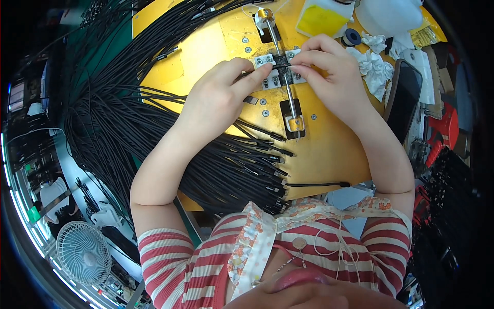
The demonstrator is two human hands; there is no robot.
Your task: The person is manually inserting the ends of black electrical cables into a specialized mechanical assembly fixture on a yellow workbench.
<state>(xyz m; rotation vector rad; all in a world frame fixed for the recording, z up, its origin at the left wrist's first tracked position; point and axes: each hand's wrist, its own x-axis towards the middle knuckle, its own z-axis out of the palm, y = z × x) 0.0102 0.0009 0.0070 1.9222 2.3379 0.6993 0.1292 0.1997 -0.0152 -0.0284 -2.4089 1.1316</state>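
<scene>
A thin black cable (281,66) lies across the middle of a small metal fixture (263,61), between its two bolted blocks. My left hand (218,95) is closed on the cable at the left block, thumb and forefinger pinching it. From the other side, my right hand (332,72) pinches the cable between thumb and fingertips. Metal rods (292,98) run from the fixture's centre to brass-coloured end pieces above and below. A flat metal connector (250,100) shows beneath my left hand. What the fingertips cover is hidden.
A large bundle of black cables (118,126) spreads over the left and front of the golden work plate (334,144). One loose cable (319,184) extends rightward. Crumpled tissues (374,72), a dark phone (404,95) and a container of yellow liquid (319,19) are at right.
</scene>
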